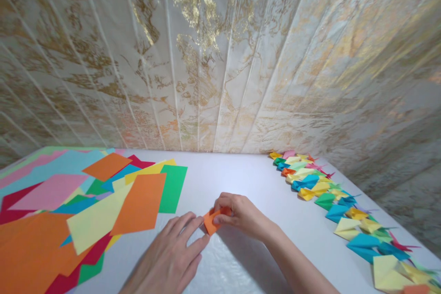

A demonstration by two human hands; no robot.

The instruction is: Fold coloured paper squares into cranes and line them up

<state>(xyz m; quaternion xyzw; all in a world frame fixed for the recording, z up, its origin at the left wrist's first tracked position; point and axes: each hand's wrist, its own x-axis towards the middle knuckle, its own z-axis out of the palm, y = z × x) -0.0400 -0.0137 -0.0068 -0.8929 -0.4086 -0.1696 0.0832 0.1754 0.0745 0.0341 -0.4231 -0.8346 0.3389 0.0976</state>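
Note:
A small folded piece of orange paper (211,223) is on the white table near its front middle. My right hand (237,213) pinches its right end between thumb and curled fingers, covering part of it. My left hand (177,248) lies flat with fingers spread, its fingertips touching or right beside the paper's left edge. The folds under my right fingers are hidden.
Loose colored sheets, among them an orange sheet (142,202) and a green sheet (174,188), overlap on the left. Folded paper pieces (334,213) in several colors line the right edge. A gold-patterned curtain (206,55) hangs behind the white table (220,170).

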